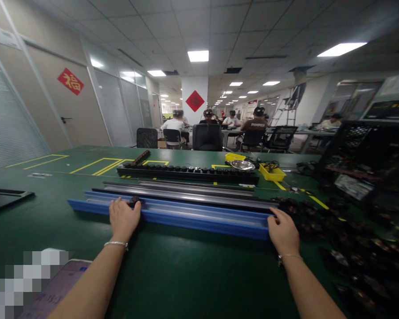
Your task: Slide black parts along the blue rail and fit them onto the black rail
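Observation:
A long blue channel (202, 220) with a pale strip along its inside lies across the green table in front of me. Near its left part, my left hand (124, 217) has its thumb and fingers closed about a small black part (134, 201) sitting at the channel; its details are too small to make out. My right hand (283, 230) grips the channel's right end, thumb and fingers around the edge. Just behind lie black-edged metal strips (186, 195), close to parallel with the channel.
Beyond the strips stands a long black rail (186, 173) lined with several small parts. Yellow bins (271, 173) and a metal dish (242, 165) are farther back. Many dark parts (362, 248) are heaped at right. A phone-like device (58, 290) lies at lower left. People sit at far tables.

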Demonstrator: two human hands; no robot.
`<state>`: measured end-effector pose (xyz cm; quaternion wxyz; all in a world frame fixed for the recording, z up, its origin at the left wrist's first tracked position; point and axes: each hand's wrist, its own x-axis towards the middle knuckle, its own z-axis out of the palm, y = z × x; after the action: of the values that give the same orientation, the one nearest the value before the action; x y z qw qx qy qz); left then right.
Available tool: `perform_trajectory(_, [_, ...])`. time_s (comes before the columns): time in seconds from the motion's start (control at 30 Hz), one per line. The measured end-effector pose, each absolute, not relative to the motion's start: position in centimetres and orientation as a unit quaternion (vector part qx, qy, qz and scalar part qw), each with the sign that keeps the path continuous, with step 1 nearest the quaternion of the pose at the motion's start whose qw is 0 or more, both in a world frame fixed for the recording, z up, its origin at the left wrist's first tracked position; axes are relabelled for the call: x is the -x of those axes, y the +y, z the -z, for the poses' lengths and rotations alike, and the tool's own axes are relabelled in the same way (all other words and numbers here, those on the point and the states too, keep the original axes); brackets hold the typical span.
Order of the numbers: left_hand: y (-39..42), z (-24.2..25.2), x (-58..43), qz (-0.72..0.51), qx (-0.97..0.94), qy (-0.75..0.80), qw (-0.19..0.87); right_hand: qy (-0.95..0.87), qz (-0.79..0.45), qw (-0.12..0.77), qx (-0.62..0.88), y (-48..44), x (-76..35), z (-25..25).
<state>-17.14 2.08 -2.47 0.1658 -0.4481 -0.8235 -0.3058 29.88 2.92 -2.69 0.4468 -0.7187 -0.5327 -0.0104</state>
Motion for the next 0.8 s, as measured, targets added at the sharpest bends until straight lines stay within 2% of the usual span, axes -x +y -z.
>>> perform_trajectory(0.53, [2.0, 1.9, 16.4, 0.315, 0.429, -0.834, 0.148, -0.533, 0.004, 0.447, 0.718, 3.0, -30.1, 2.9])
perform_trajectory(0.8, [1.8, 0.8, 15.7, 0.261, 0.444, -0.845, 0.142, -0.54, 0.01, 0.448, 0.712, 3.1, -30.2, 3.0])
